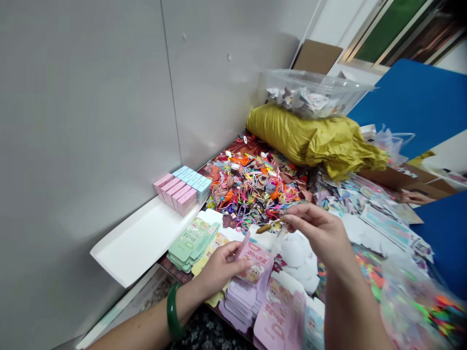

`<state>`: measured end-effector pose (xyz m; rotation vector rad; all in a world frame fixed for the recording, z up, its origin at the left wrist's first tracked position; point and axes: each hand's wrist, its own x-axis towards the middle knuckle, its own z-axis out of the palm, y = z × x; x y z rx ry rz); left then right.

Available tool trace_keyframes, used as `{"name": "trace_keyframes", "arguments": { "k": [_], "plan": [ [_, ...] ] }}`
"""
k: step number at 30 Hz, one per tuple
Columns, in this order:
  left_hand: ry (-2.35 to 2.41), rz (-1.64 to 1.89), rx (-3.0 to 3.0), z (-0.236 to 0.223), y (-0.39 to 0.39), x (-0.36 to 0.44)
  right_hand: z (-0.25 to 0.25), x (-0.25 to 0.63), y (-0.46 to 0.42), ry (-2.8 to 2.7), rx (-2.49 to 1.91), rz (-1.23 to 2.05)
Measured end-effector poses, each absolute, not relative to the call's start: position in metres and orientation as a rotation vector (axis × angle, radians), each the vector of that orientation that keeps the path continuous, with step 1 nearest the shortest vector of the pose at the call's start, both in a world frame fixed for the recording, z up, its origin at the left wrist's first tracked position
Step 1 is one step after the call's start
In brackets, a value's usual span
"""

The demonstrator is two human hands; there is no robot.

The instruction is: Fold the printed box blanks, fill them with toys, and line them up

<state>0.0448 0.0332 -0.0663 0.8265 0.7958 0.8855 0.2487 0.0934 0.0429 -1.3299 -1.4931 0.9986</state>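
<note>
Left forearm [142, 328] lies nearest, wearing a green bangle [172, 311]. Left of the hands sit green flat cards [191, 243]. The left hand [221, 272] grasps a pink paper card [253, 262], which looks light and fairly stiff, safest held by its edge to avoid creasing. Below that hand lies a stack of lilac cards [237, 304]. The right hand [317, 233] pinches a small gold piece [268, 226], tiny and probably slippery, best gripped at its end. A heap of hair ties [251, 189] lies just beyond.

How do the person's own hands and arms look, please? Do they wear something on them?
The left hand has a smooth green bangle at the wrist, possibly jade. The right hand shows no bangle or ring. No sleeves or gloves show on either arm.
</note>
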Motion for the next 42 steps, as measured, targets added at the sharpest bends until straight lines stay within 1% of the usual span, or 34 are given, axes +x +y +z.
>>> {"name": "trace_keyframes", "arguments": {
  "k": [3,9,13,16,19,21,24,29,33,38,42],
  "plan": [
    [0.803,0.876,0.847,-0.064,0.034,0.047,0.041,0.249,0.083,-1.669,-1.447,0.931],
    [0.787,0.87,0.881,-0.06,0.036,0.048,0.036,0.237,0.072,-1.78,-1.426,1.016],
    [0.766,0.905,0.869,-0.059,0.036,0.047,0.036,0.231,0.066,-1.927,-1.377,0.843],
    [0.791,0.882,0.906,-0.06,0.033,0.042,0.029,0.241,0.072,-1.892,-1.333,0.683],
    [0.857,0.806,1.159,-0.055,0.027,0.035,0.011,0.253,0.09,-1.785,-1.504,0.552],
    [0.866,0.726,1.328,-0.049,0.024,0.032,-0.007,0.254,0.105,-1.844,-1.681,0.521],
    [0.856,0.685,1.347,-0.041,0.02,0.03,-0.034,0.239,0.123,-2.031,-1.824,0.569],
    [0.848,0.712,1.242,-0.038,0.019,0.031,-0.067,0.189,0.145,-2.219,-1.792,0.651],
    [0.853,0.727,1.228,-0.039,0.02,0.03,-0.084,0.158,0.158,-2.248,-1.794,0.696],
    [0.901,0.82,1.199,-0.042,0.023,0.024,-0.095,0.142,0.164,-2.176,-1.801,0.761],
    [0.905,0.925,1.053,-0.049,0.026,0.018,-0.081,0.154,0.163,-2.026,-1.736,0.821]
  ]
}}
